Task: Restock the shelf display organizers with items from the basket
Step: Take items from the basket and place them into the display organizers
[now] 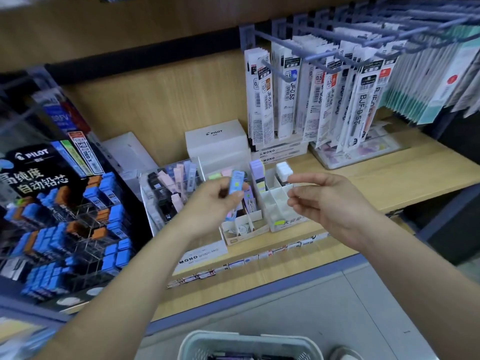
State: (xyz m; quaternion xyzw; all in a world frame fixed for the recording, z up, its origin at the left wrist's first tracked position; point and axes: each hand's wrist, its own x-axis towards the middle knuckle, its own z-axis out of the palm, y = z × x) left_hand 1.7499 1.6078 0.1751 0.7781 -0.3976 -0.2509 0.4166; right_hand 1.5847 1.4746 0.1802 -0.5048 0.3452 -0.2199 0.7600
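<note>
Head view: left hand (215, 201) pinches a slim rectangular light-blue plastic lead case with a yellow sticker (235, 181) between thumb and fingertips. The case is upright, above the white cardboard divided tray (242, 229) on the pale wood-grain shelf (376, 178). Right hand (332, 203) is loosely spread, fingers relaxed, holding nothing, over the white plastic grid organizer (279, 206) just right of the tray. Clear acrylic bin (155, 203) of pastel cases sits left. Pale perforated plastic basket (197, 339) at bottom edge, dark items inside, well apart from the case.
</note>
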